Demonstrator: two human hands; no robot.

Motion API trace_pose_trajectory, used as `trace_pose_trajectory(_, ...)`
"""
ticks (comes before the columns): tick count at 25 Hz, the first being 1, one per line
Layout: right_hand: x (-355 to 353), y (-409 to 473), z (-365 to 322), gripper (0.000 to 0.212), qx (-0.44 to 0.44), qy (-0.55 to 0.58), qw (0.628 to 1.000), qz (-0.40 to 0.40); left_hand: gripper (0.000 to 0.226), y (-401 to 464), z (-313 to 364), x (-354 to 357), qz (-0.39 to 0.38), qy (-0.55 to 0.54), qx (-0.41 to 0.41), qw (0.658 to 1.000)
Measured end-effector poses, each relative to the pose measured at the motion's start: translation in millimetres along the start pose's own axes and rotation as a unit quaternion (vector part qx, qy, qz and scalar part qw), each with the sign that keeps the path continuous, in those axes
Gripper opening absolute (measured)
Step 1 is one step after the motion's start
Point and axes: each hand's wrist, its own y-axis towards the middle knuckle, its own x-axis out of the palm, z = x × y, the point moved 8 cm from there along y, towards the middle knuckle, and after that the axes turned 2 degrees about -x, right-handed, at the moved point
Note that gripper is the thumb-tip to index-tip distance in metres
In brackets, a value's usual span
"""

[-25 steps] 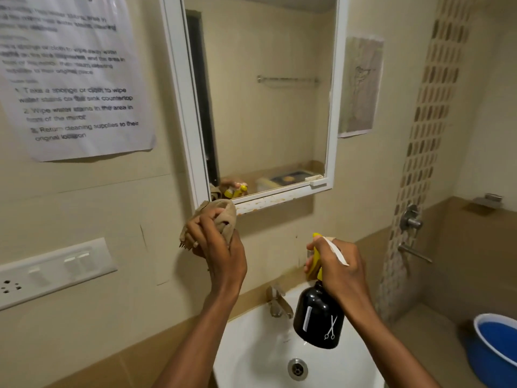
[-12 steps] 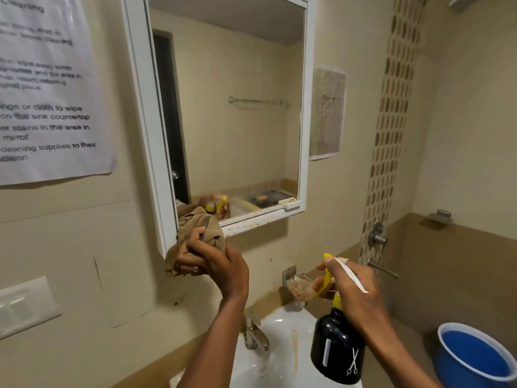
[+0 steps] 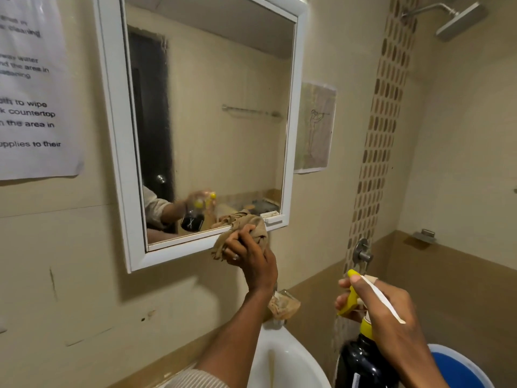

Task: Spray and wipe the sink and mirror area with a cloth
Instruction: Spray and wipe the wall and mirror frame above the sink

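A white-framed mirror (image 3: 207, 130) hangs on the beige tiled wall. My left hand (image 3: 249, 256) grips a bunched tan cloth (image 3: 251, 228) and presses it against the mirror frame's lower edge, near its right corner. My right hand (image 3: 391, 312) holds a black spray bottle (image 3: 361, 362) with a yellow and white trigger head, low at the right. Part of the white sink (image 3: 282, 359) shows at the bottom, between my forearms. The mirror reflects the bottle and cloth.
A printed instruction sheet (image 3: 30, 88) is taped at the left of the mirror, a small drawing (image 3: 314, 127) at its right. A soap holder (image 3: 284, 305) sits above the sink. A shower valve (image 3: 362, 252), shower head (image 3: 458, 21) and blue bucket (image 3: 458, 368) are at the right.
My left hand slid the cloth from the mirror frame's lower left corner rightward along the bottom edge. The view shifted up and left, hiding most of the sink. The bottle stays in my right hand.
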Motion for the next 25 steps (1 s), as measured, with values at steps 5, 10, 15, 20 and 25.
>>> trace_pose_trajectory(5,-15.3,-4.0,-4.2,0.079,0.005,0.05,0.999,-0.002,0.045,-7.2,17.7,37.6,-0.154,0.068,0.063,0.984)
trace_pose_trajectory(10,-20.5,-15.2,-13.9,0.065,-0.014,0.069,0.998,-0.002,0.051,-15.0,13.7,44.7,-0.336,0.153,0.253,0.894)
trace_pose_trajectory(15,11.4,-15.6,-7.7,0.039,-0.008,0.064,0.997,-0.044,0.035,-15.8,-4.4,-22.4,-0.255,0.004,0.14,0.957)
trace_pose_trajectory(20,53.3,-7.7,-5.0,0.033,-0.021,0.067,0.994,-0.081,0.037,-8.9,-17.4,-105.2,0.061,-0.051,0.019,0.997)
trace_pose_trajectory(25,59.7,0.5,-13.6,0.03,-0.021,0.093,0.992,-0.088,0.039,2.8,-21.1,-67.5,0.024,0.025,-0.005,0.999)
